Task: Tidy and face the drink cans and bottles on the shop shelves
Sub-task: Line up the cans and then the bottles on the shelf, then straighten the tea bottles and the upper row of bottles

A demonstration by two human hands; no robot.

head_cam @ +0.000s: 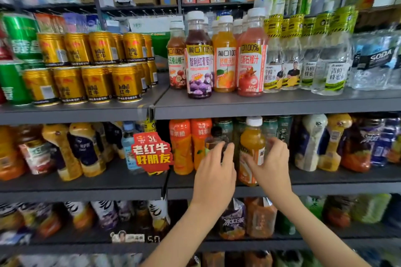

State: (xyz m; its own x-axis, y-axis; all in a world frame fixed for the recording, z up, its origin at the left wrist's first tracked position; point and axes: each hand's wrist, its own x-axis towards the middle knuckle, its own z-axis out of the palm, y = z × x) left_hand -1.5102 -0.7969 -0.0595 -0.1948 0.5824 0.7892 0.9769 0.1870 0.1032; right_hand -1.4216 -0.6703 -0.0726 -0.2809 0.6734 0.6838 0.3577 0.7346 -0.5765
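The right hand [271, 162] has its grip clamped on the orange juice bottle [252, 147]: the thumb lies across the front of the label and the fingers curl round the bottle's right side. The bottle stands upright with a white cap, near the front edge of the middle shelf [336, 187]. Just to its left, the left hand [213, 171] has its grip closed round a dark-capped bottle [217, 136], fingers and thumb curled about its shoulder. That bottle is blurred and mostly hidden by the hand, so its label cannot be read. The two bottles stand side by side, close together.

Left of the dark-capped bottle are two orange-wrapped bottles [180, 147], and left of those a red promotional tag [152, 154] hangs from the edge of the upper shelf [282, 106]. Behind the two hands, farther back, are green tea bottles [284, 128].

On the upper shelf, above the hands, four juice bottles [224, 58] with white caps face forward in a row. To their left are gold cans [97, 67] stacked two high, with green cans [19, 39] at the far left. To the right of the juices are clear bottles with yellow tops [293, 54], then a wrapped soda water pack [375, 60]. The bottles on the lower shelf [325, 243] are too blurred to tell apart.
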